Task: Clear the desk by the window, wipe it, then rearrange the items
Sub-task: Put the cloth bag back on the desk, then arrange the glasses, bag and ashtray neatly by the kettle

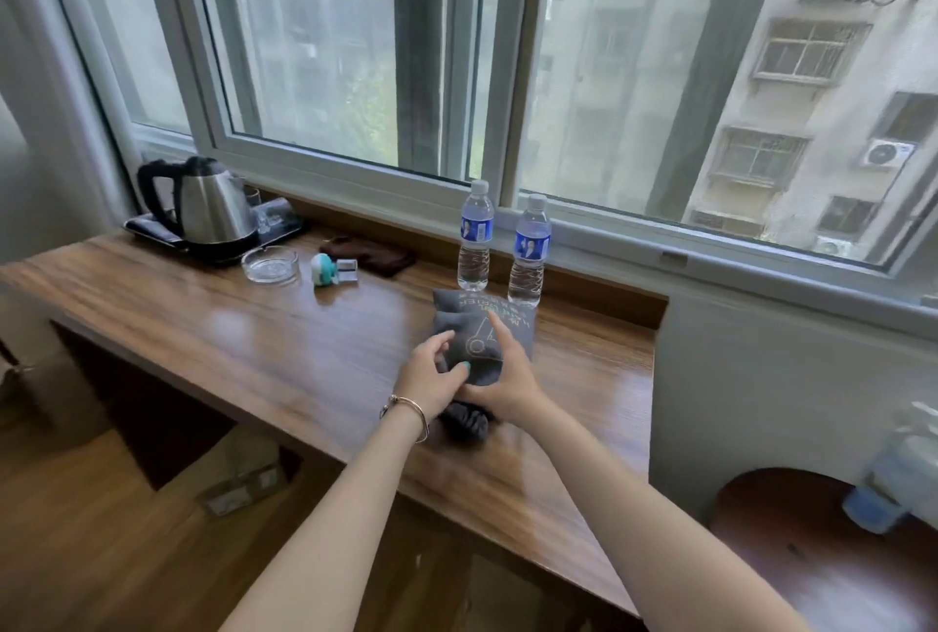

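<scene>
Near the counter's point(203, 326) front edge, a grey pouch point(474, 334) was gripped by curled fingers of the left hand point(431, 377) and right hand point(507, 382). Two water bottles point(475, 235) were stood just beyond it, by the window.

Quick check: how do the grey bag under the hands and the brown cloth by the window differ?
The grey bag is printed and bulky, at the desk's middle, both hands on it; the brown cloth is plain, flat and untouched near the back wall. The grey bag looks larger than the brown cloth. Both are dark fabric lying on the desk.
</scene>
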Motion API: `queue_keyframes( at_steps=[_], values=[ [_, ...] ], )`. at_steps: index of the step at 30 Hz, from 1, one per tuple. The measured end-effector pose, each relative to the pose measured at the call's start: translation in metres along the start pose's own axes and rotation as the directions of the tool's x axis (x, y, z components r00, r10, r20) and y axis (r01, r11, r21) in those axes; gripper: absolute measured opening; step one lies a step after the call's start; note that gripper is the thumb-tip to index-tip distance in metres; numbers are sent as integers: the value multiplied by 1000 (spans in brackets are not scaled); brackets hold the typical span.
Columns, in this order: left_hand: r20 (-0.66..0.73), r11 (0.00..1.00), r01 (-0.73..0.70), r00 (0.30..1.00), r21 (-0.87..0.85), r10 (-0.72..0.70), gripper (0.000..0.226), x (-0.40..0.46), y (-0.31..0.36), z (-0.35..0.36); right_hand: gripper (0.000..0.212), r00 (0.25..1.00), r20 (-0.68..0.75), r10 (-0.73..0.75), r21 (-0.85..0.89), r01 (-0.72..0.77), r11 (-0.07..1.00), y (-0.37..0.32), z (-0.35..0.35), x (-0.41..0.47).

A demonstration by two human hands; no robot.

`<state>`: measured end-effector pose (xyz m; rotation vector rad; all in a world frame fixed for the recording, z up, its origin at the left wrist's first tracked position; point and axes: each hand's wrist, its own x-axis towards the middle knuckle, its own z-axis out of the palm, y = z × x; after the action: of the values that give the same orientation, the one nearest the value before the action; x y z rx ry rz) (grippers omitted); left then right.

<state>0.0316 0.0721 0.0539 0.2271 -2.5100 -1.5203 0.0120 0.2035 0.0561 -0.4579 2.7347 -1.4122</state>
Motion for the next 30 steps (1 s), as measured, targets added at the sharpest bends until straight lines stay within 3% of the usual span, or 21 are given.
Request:
queue_keyframes(
  at_steps=[6, 17, 30],
  values=[
    [-100, 997, 74, 992, -10, -75, 44, -5, -32, -56, 113, 992, 104, -75, -103, 85, 991, -34, 37, 17],
    [-219, 980, 186, 955, -73, -198, 37, -4, -83, -124, 95, 964, 254, -76, -139, 114, 984, -67, 111, 52],
    [-295, 960, 271, 913, -76, -281, 35, 70, -142, -201, 91, 917, 388, -97, -29, 117, 993, -105, 202, 151]
  ],
)
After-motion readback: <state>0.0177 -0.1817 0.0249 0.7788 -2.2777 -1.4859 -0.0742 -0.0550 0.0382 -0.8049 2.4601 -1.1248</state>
